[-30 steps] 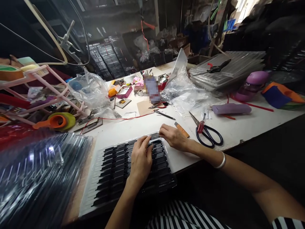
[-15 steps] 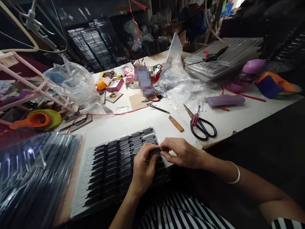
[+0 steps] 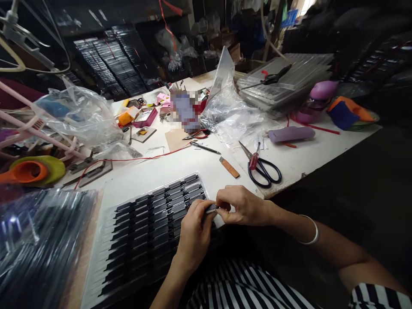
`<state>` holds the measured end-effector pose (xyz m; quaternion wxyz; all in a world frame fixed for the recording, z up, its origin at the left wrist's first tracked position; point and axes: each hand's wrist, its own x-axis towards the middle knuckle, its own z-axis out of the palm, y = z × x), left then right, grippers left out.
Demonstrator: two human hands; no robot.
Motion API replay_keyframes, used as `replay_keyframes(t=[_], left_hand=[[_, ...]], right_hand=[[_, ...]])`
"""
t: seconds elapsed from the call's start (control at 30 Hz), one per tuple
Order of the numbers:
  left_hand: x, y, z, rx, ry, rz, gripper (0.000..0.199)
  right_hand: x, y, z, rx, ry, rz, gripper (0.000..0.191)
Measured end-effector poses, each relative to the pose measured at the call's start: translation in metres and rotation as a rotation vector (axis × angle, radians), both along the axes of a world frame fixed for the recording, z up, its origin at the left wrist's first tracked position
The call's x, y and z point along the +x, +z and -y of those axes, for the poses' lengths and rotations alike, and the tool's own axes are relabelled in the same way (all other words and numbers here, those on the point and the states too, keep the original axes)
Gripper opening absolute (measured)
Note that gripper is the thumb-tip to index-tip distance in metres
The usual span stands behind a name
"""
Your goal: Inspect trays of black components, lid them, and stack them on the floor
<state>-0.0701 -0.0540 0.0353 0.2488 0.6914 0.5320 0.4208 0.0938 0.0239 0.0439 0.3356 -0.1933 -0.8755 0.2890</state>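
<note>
Over the right side of a clear tray (image 3: pixel 107 214) filled with rows of black toothed parts, my left hand (image 3: pixel 195 227) grips one small black toothed part (image 3: pixel 211 209) between thumb and fingers. My right hand (image 3: pixel 240 205) is pinched at the right end of that same part, its thumb and forefinger touching it. Light-coloured teeth show along the part's lower edge. Both hands are close together, just in front of the white table's (image 3: pixel 154 169) edge.
Black scissors (image 3: pixel 264 171) with a red-handled screwdriver (image 3: pixel 254 161) on them, an orange-handled blade (image 3: pixel 229 168) and a pen (image 3: pixel 205 148) lie beyond my hands. Wrapped black strips (image 3: pixel 38 244) are stacked at left. Plastic bags (image 3: pixel 238 122) and a purple roll (image 3: pixel 291 134) lie farther back.
The view has shifted, so the table things sit farther left. The black part is tilted, with its teeth now more visible between my hands. Both hands keep their grip.
</note>
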Motion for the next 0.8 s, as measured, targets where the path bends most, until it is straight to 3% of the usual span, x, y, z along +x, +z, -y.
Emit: replay_keyframes(t=[0.13,0.17,0.23,0.3,0.4,0.5,0.6,0.7,0.8], left_hand=[[0.012,0.005,-0.001,-0.194,-0.109,0.148,0.023],[0.016,0.005,-0.002,-0.230,-0.097,0.201,0.023],[0.026,0.004,-0.005,-0.277,-0.063,0.266,0.024],[0.038,0.002,-0.010,-0.268,-0.043,0.260,0.033],[0.055,-0.005,-0.017,-0.172,-0.022,0.172,0.041],[0.067,-0.015,-0.023,-0.063,0.033,0.112,0.034],[0.072,-0.023,-0.026,-0.019,0.078,0.100,0.025],[0.071,-0.026,-0.026,-0.048,0.089,0.099,0.025],[0.069,-0.024,-0.026,-0.079,0.080,0.095,0.026]], right_hand=[[0.033,0.015,-0.011,-0.255,0.129,0.142,0.006],[0.042,0.016,-0.017,-0.284,0.079,0.187,0.010],[0.055,0.014,-0.033,-0.267,-0.220,0.281,0.019],[0.063,0.005,-0.054,-0.198,-0.649,0.351,0.024],[0.065,-0.016,-0.079,-0.171,-0.865,0.363,0.027],[0.065,-0.033,-0.089,-0.166,-0.901,0.316,0.032],[0.070,-0.036,-0.085,-0.196,-0.885,0.214,0.033],[0.075,-0.023,-0.068,-0.254,-0.831,0.034,0.050],[0.072,-0.002,-0.039,-0.407,-0.607,-0.356,0.052]])
